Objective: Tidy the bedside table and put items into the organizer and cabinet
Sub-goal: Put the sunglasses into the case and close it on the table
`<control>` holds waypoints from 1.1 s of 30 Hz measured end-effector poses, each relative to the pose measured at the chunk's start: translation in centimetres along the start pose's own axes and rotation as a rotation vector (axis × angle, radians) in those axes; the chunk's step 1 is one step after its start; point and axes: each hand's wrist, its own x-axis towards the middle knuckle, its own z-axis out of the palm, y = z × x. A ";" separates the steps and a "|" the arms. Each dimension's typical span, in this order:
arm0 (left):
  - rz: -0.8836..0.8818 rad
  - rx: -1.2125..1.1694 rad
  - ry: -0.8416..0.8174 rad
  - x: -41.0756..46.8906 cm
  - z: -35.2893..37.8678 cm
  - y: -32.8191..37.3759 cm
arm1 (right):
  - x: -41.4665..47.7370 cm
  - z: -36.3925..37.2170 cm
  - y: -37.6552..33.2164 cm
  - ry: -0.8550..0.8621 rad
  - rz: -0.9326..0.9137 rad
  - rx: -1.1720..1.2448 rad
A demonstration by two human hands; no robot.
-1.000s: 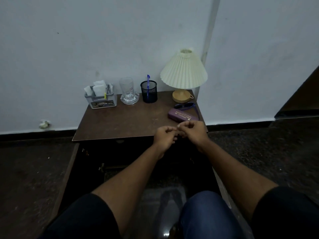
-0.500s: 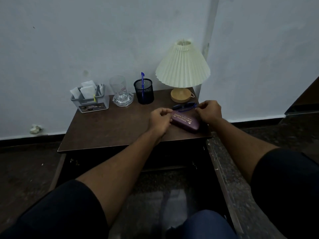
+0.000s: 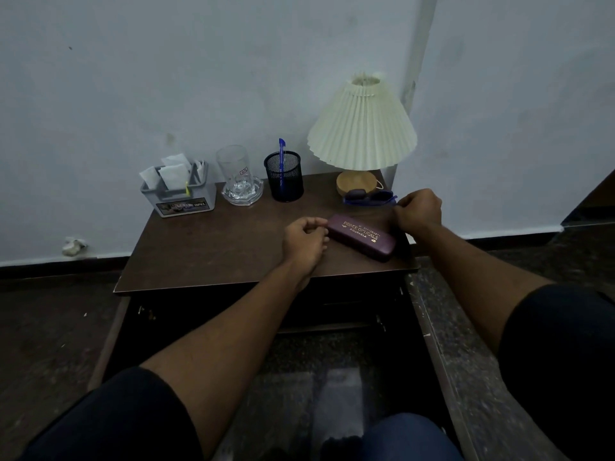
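Note:
A purple glasses case [image 3: 361, 236] lies at an angle on the right of the brown bedside table [image 3: 213, 251]. My left hand [image 3: 304, 241] is at the case's left end, its thumb and curled fingers closing on that end. Blue sunglasses [image 3: 367, 197] lie behind the case, in front of the lamp base. My right hand [image 3: 417, 211] is curled at their right end and pinches the tip of one arm. A grey organizer [image 3: 179, 196] holding white paper packets stands at the back left. Below the tabletop the cabinet [image 3: 336, 311] is open and dark inside.
A clear glass [image 3: 234, 171] stands in a glass ashtray beside the organizer. A black mesh cup [image 3: 284, 176] holds a blue pen. A pleated cream lamp [image 3: 362, 128] fills the back right corner. The cabinet doors [image 3: 109, 337] swing out on both sides of my knees.
Both hands went from together at the table's front edge out to the case and the sunglasses. Over the last half second they have barely shifted.

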 end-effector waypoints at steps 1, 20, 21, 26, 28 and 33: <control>0.000 -0.008 0.006 -0.1 -0.2 0.2 | -0.2 -0.4 -0.3 0.006 -0.007 0.013; 0.120 -0.044 0.104 -3.8 -8.9 5.5 | -11.0 -1.4 -8.9 -0.243 -0.173 0.181; 0.105 -0.060 0.101 -4.0 -9.5 5.7 | -11.5 -1.4 -9.2 -0.282 -0.148 0.253; -0.017 -0.284 0.093 -5.5 -12.4 6.8 | -13.3 -1.7 -9.4 -0.397 -0.163 0.665; -0.061 -0.329 0.077 -6.0 -13.4 7.1 | -13.6 -1.9 -8.5 -0.396 -0.357 0.579; -0.142 -0.357 0.031 -6.9 -14.9 7.9 | -14.5 -1.8 -8.3 -0.250 -0.632 0.435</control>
